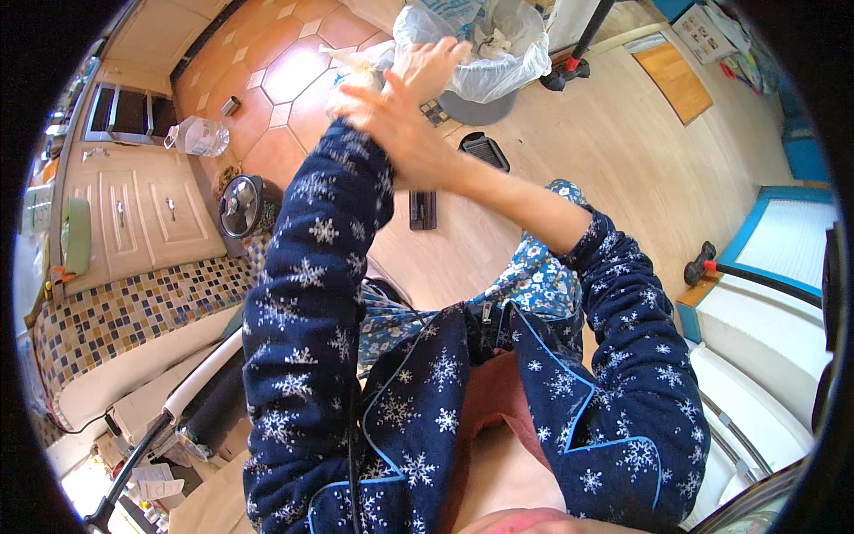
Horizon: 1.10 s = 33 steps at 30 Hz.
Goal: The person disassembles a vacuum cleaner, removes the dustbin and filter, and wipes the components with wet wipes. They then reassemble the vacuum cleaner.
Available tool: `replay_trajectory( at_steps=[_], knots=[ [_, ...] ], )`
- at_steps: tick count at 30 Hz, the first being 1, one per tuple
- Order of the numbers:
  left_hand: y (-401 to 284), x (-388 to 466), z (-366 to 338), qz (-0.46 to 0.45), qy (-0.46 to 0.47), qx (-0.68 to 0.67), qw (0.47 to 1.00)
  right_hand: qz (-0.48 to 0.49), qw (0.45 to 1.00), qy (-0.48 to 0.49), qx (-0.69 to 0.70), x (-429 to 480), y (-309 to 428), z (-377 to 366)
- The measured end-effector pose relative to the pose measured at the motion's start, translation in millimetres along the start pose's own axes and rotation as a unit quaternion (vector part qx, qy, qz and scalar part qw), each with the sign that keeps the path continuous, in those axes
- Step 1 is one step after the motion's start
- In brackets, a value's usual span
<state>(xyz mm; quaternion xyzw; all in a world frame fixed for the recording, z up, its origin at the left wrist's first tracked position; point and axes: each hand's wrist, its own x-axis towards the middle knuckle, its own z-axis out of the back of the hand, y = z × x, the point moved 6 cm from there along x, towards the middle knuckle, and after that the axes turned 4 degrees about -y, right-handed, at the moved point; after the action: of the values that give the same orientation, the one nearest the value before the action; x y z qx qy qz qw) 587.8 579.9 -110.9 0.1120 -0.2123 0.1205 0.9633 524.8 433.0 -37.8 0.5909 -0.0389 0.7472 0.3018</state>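
Note:
My left hand reaches past the cuff of its navy snowflake sleeve, beside the bin's rim. Its fingers are extended, and I see nothing held in it. Across the left wrist and cuff lies my right hand, blurred, its fingers around the sleeve end. The right sleeve is pushed up, leaving the forearm bare. Just beyond the hands is a grey bin with a translucent white liner folded over its rim; crumpled waste shows inside. A knotted white plastic bag is partly hidden behind my hands.
On the left are a clear plastic bottle, a small metal cylinder and a lidded black pot. A black ridged tray and a dark rectangular object lie on the floor. Black-footed poles stand at right.

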Motion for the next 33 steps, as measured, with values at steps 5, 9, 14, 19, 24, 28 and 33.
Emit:
replay_trajectory(
  at_steps=[5,9,14,19,24,28,33],
  knots=[
    [-20,-37,9,-0.104,-0.05,0.0,0.993,-0.039,0.993,0.041,0.1,-1,49,-11],
    [14,-59,3,0.188,-0.066,-0.007,0.98,0.092,0.987,0.078,0.108,15,106,-14],
    [32,-77,-41,0.459,-0.189,-0.247,0.832,0.092,0.98,0.131,0.117,8,134,-32],
    [-75,-77,-41,0.266,0.019,-0.217,0.939,-0.223,0.937,0.164,0.212,-30,43,30],
    [-110,-80,-48,0.299,0.194,-0.161,0.921,-0.533,0.837,0.125,0.001,-196,-96,106],
    [-114,-83,-64,0.315,0.278,-0.155,0.894,-0.641,0.74,0.205,0.008,-275,-132,67],
    [-118,-63,-81,0.191,0.278,-0.182,0.924,-0.591,0.801,0.082,-0.047,-315,-135,49]
  ],
)
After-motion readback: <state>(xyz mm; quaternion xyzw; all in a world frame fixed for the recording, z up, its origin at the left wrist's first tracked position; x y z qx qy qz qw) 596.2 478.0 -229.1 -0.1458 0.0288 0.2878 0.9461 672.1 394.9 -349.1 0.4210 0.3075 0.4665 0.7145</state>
